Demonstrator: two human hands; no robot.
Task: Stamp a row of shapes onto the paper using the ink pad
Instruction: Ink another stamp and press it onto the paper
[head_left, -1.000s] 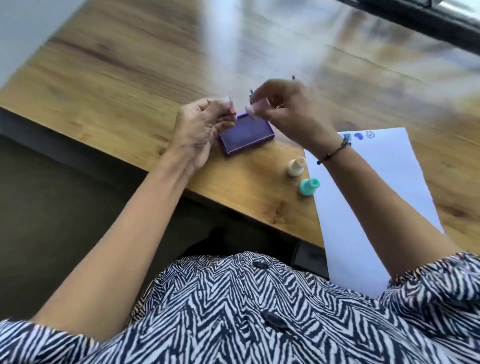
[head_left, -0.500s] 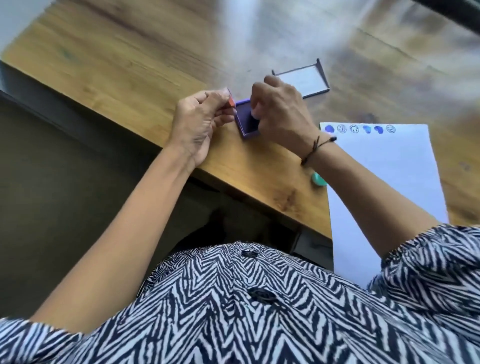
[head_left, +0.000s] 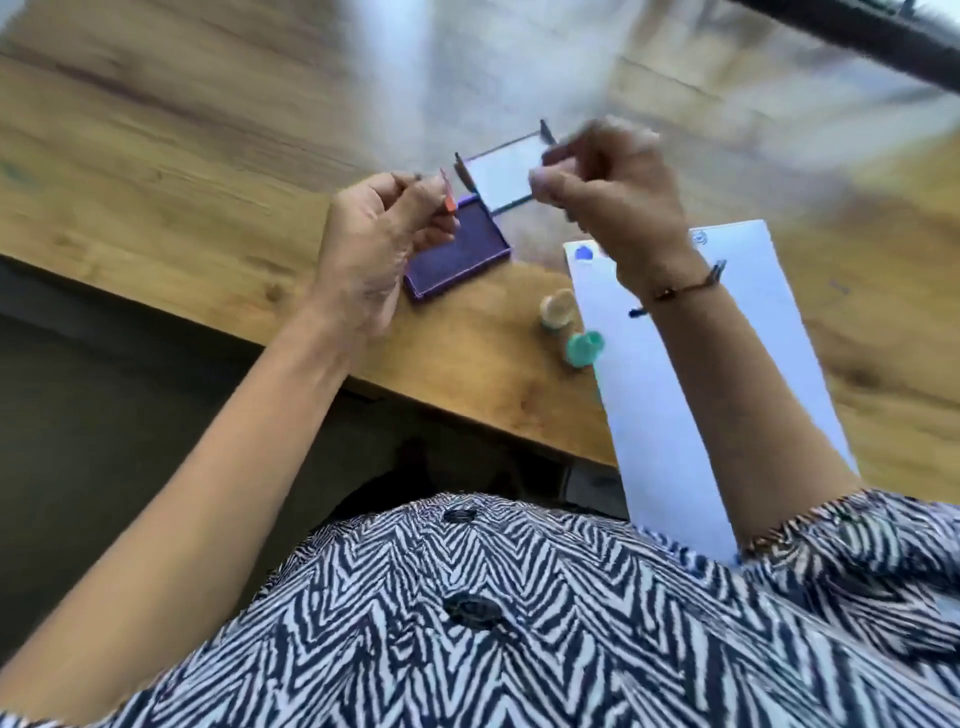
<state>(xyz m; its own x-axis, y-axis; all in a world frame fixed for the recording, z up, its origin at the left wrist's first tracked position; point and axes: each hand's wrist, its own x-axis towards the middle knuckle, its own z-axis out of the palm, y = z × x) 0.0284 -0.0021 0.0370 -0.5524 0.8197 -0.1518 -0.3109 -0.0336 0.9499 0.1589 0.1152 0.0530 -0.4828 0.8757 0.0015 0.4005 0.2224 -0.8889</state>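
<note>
Pinching an orange piece (head_left: 450, 200), left hand (head_left: 374, 244); right hand's (head_left: 610, 192) grip unclear; ink pad (head_left: 457, 252) uncovered.

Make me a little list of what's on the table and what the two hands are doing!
Table: wooden
Ink pad: purple, open, flat on the table
Lid: lying beyond the pad, pale inside facing up
Paper: white sheet, right of the pad, blue print near its top edge
Spare stamps: one cream, one teal, standing beside the paper
Left hand: raised over the pad, fingers pinching a small orange piece
Right hand: raised near the lid, closed, blurred; contents unclear
</note>
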